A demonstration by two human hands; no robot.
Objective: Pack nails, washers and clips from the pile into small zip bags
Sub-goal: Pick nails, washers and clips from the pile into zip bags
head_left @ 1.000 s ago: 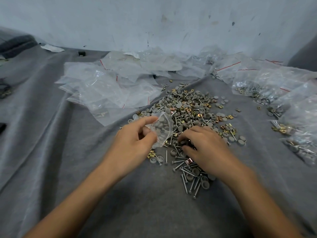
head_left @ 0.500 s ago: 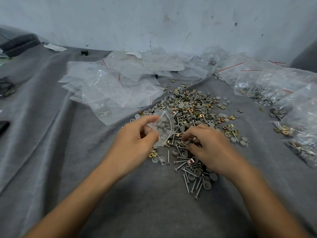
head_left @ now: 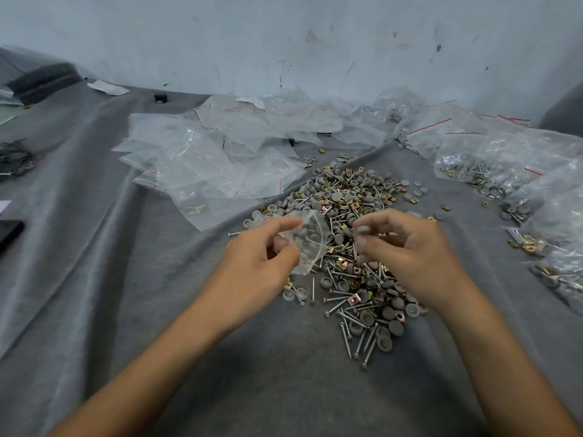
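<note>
Wrinkled grey cloth [head_left: 126, 279] running back to scuffed pale wall [head_left: 284, 42], left hand [head_left: 262, 257] pinching small clear zip bag [head_left: 310, 244], right hand [head_left: 407, 250] pinching round grey washer [head_left: 363, 230]

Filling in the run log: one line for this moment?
left hand: holds bag | right hand: pinches washer near bag | pile: on cloth
</note>
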